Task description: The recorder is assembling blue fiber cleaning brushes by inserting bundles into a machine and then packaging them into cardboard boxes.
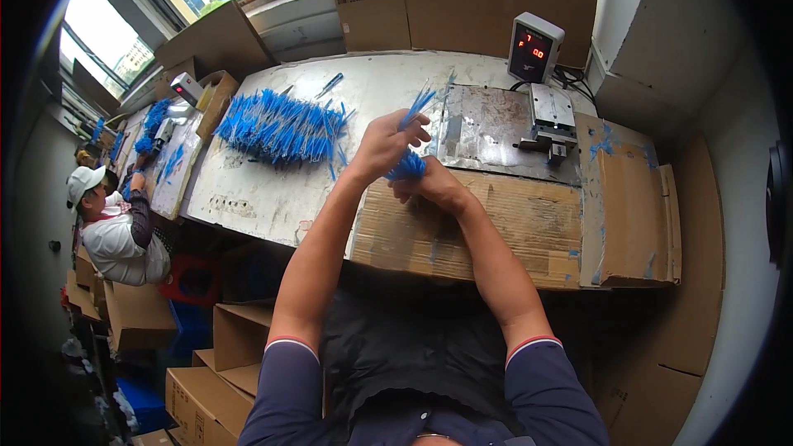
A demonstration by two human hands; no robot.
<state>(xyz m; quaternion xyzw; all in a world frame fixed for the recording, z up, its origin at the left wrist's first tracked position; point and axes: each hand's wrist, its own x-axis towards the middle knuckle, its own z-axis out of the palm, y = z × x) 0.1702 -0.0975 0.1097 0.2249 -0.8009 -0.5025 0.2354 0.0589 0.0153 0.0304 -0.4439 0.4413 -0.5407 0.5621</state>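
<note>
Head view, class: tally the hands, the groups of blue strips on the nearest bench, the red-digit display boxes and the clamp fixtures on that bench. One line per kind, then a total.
Person's own hands: 2, left hand and right hand
Blue strip groups: 2, pile and held bundle
Display box: 1
Clamp fixture: 1
Total: 6

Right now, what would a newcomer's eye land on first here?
The bright blue bundle of thin strips gripped between the left hand and right hand at the centre, over a cardboard sheet. Next, the big blue pile of the same strips on the white table to the left. Behind, a small display with red digits glows.
</note>
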